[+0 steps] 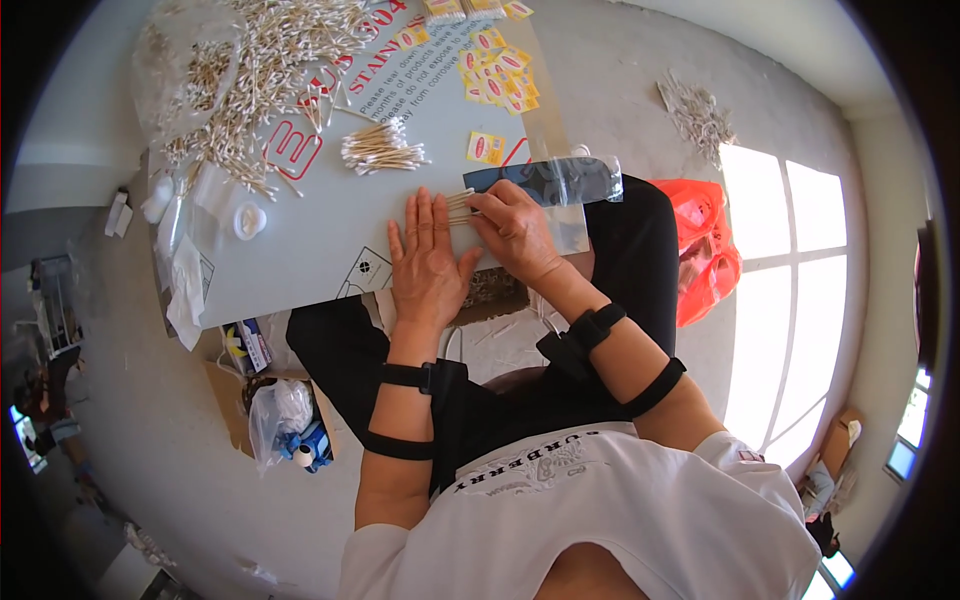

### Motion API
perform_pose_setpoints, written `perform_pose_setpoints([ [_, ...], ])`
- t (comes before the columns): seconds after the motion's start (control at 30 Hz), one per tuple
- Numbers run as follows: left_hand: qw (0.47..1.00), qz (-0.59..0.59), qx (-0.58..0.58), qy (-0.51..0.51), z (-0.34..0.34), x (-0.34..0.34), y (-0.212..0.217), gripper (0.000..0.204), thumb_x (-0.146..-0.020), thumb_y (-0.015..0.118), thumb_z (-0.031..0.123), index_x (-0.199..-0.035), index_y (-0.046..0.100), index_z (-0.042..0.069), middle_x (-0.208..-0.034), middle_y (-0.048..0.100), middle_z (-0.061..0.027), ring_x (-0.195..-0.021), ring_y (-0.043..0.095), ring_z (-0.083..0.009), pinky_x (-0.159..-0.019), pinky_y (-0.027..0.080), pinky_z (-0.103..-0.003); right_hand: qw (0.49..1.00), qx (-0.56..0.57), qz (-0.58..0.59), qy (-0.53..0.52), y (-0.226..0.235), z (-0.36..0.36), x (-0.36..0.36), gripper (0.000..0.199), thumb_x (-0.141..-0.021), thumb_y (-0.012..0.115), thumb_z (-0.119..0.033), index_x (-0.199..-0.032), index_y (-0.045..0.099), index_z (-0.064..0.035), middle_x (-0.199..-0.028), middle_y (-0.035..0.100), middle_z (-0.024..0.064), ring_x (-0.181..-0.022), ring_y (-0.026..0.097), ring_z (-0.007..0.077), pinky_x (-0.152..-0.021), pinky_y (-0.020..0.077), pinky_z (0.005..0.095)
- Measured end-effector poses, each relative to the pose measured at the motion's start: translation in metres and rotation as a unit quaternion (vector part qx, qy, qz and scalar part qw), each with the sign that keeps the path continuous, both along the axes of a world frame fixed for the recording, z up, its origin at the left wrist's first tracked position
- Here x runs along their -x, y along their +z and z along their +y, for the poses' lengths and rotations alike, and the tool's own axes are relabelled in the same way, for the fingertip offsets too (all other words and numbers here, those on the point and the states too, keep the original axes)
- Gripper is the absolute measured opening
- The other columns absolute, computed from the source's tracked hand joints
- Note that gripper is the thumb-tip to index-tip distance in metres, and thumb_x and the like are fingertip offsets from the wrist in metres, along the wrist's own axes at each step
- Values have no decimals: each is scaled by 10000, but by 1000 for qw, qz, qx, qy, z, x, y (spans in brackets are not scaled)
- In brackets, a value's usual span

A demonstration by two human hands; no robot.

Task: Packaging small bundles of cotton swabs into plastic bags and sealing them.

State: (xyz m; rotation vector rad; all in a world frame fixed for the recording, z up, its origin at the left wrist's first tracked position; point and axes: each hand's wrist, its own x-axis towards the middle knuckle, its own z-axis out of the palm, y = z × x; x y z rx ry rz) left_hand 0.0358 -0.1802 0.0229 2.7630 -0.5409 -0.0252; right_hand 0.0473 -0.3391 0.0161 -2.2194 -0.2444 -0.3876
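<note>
I see a grey surface [330, 225] carrying a large heap of cotton swabs [265, 85]. The left hand [432, 262] lies flat; the right hand [513, 230] curls near it, whether pinching I cannot tell. Between the hands' fingers lie a few swabs [459, 209].

Grey floor [625, 95], window-shaped sunlight [815, 335] (almost white), pale wall [885, 165], small window [908, 430].

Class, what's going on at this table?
A person is handling a few cotton swabs on a grey tabletop. The left hand lies flat beside them; the right hand, fingers bent, is at their other end. Beyond lie a loose bundle, a big heap at left and yellow slips at right.
</note>
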Motion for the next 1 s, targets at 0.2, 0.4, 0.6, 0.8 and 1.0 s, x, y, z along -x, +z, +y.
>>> perform_pose_setpoints([
  [0.2,1000,2,1,1,0,0,0,794,-857,654,363,-1474,304,8,-1553,260,-183,-1455,215,-307,-1175,133,-508,999,37,2,-3,1,1,-1,218,-746,670,-73,-963,655,-59,-830,544,105,-824,586,310,-716,499,408],
  [0.4,1000,0,5,3,0,0,0,796,-850,660,355,-1474,305,12,-1552,264,-178,-1454,221,-303,-1174,140,-509,998,58,-4,2,1,0,-2,226,-744,673,-83,-967,652,-53,-825,536,103,-818,583,307,-704,498,401],
  [0.6,1000,10,6,10,-2,0,4,786,-849,663,336,-1472,310,14,-1553,263,-179,-1455,219,-300,-1176,134,-504,997,71,-21,24,0,-1,-1,213,-734,681,-81,-944,654,-61,-808,525,102,-812,584,302,-682,496,395],
  [0.8,1000,10,17,21,-2,3,0,786,-856,649,354,-1474,304,13,-1552,265,-178,-1456,217,-300,-1176,125,-505,994,-60,90,-25,10,8,-18,136,-744,689,-88,-873,662,-58,-783,573,106,-736,616,304,-646,501,402],
  [1.0,999,14,30,12,-3,3,0,774,-884,620,364,-1471,287,-14,-1544,264,-197,-1461,188,-314,-1172,97,-523,998,5,51,26,10,21,-76,114,-767,691,-70,-880,679,-58,-788,600,100,-722,627,286,-636,493,354],
])
